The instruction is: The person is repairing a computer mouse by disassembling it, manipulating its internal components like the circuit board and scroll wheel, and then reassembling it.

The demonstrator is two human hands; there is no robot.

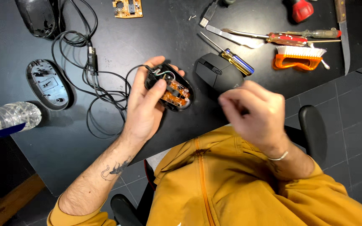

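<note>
- The left hand (145, 100) holds an opened black computer-mouse base with an orange circuit board inside (170, 88), fingers wrapped under the shell and the thumb pressed onto the board's near edge; the base sits above the black tabletop (105, 37), tilted toward the person.
- The right hand (256, 111) hovers just to the right of it, blurred, fingertips pinched together; whether something small is between them I cannot tell.
- The mouse's thin black cable (101, 90) runs from the top of the base out to the left in loose loops; to my eye it is best kept slack, so that it does not tug on the board.
- A steady grip looks right here: thumb on the board's edge, not on the components; the shell is best held level so that small parts stay in.
- A black domed mouse top cover (218, 73) lies just beyond the right hand; a screwdriver with a blue and yellow handle (235, 58) leans against it, within easy reach.
- Farther right lie a red-handled screwdriver (288, 39) and an orange brush with white bristles (298, 58); at far left, a second open mouse base (49, 83) and a clear plastic bottle (5, 119).
- A loose orange circuit board (127, 8) rests at the top edge, well apart from the work.
</note>
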